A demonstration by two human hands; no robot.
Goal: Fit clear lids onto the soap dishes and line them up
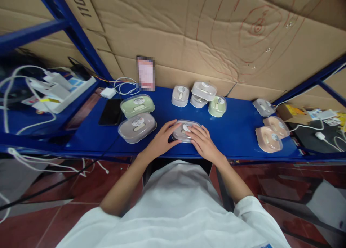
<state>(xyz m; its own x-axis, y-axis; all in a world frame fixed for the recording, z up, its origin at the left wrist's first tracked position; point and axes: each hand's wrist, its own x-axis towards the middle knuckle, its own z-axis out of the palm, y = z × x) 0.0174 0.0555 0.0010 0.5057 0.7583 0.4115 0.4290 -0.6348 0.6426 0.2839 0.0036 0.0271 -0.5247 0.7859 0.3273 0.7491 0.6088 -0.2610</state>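
Note:
A small greyish-pink plastic box (178, 134) with a clear lid and a round label lies at the front edge of the blue table. My left hand (164, 136) grips its left end, fingers at the back and thumb along the front. Across the right part of the lid lie the fingers of my right hand (203, 141), holding that side; they cover part of the label. To the left, a larger grey lidded box (137, 127) sits in front of a green lidded box (137, 106).
Behind stand a grey box (180, 96), two stacked grey boxes (204, 91) and a green box (217, 107). Pink boxes (269, 139) and a grey one (264, 107) are at right. A dark phone (110, 112) lies left; another phone (146, 73) leans on cardboard near white cables (124, 86).

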